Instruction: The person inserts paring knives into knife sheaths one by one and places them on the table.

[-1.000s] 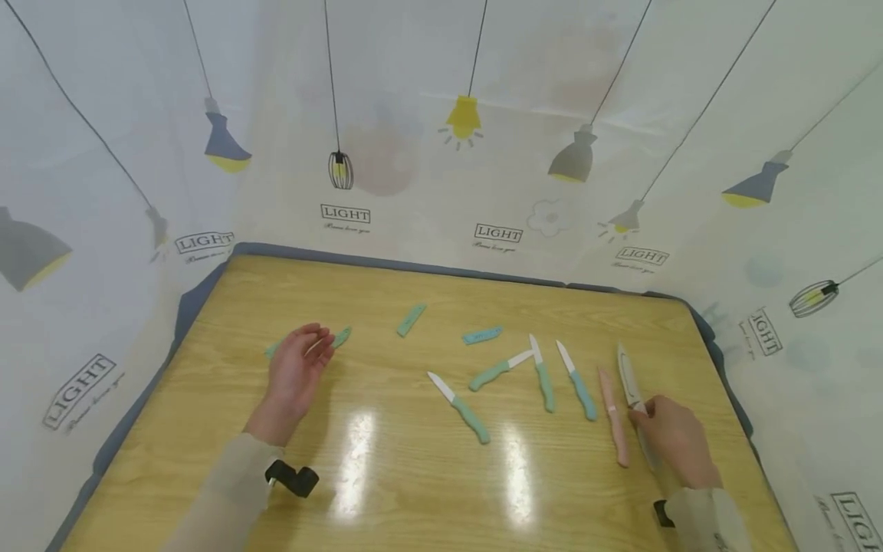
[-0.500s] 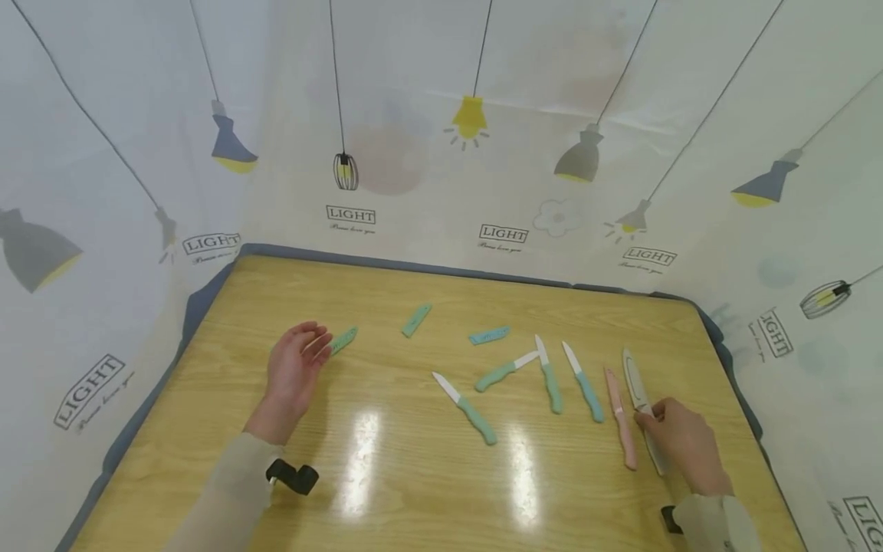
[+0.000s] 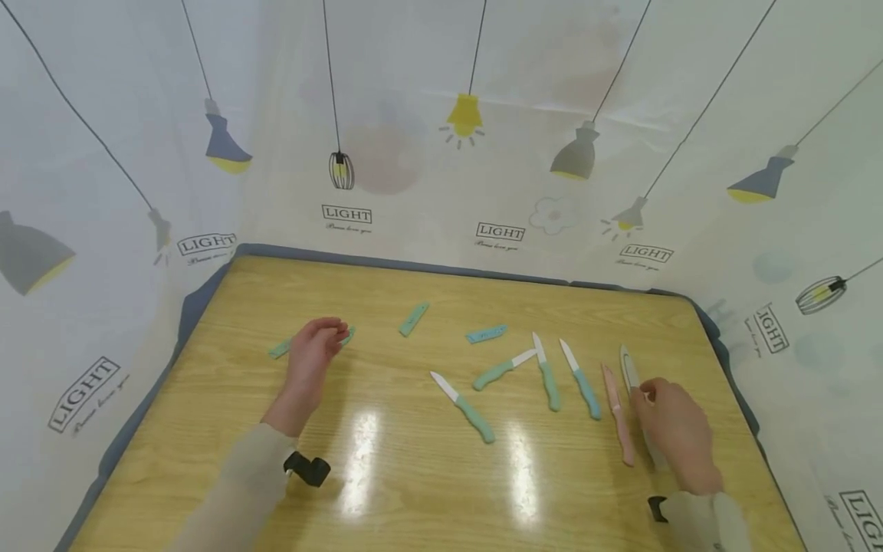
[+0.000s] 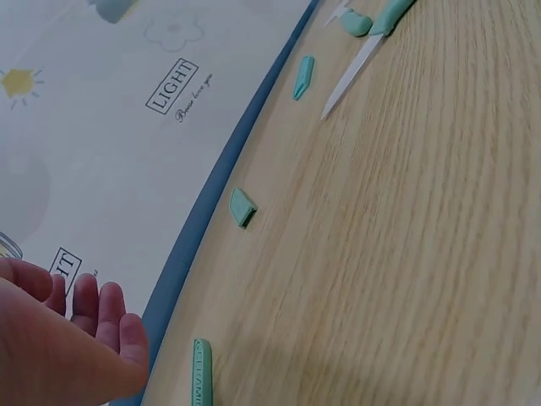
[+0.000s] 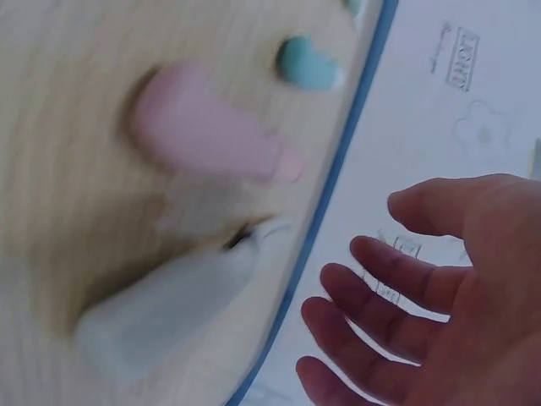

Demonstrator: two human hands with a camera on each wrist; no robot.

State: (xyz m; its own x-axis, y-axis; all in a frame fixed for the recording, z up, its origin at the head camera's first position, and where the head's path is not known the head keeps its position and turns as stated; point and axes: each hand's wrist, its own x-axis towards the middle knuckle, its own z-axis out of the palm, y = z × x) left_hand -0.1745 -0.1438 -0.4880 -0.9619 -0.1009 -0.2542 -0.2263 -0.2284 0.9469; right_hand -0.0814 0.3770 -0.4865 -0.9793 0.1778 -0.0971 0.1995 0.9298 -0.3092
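My right hand (image 3: 672, 429) hovers over a white-handled knife (image 3: 628, 368) at the right of the table. In the right wrist view its fingers are spread and apart from the knife's white handle (image 5: 169, 309). Just left of that knife lies a pink knife (image 3: 618, 418), pink along its whole length. My left hand (image 3: 313, 353) is raised at the left, fingers loosely bent, holding nothing. It partly covers green blade sheaths; one green piece (image 3: 279, 349) shows on its left and another (image 3: 349, 336) on its right.
Left of the pink knife lie a blue-handled knife (image 3: 582, 383) and green-handled knives (image 3: 471, 418), (image 3: 547, 376), (image 3: 495, 373) with white blades. Farther back are a green sheath (image 3: 414, 319) and a blue sheath (image 3: 486, 334). A patterned curtain (image 3: 428, 199) rises behind the wooden table (image 3: 414, 491).
My right hand has let go of the white-handled knife and lifted slightly off it. My left hand has shifted a little to the right. The other knives stay where they lay.
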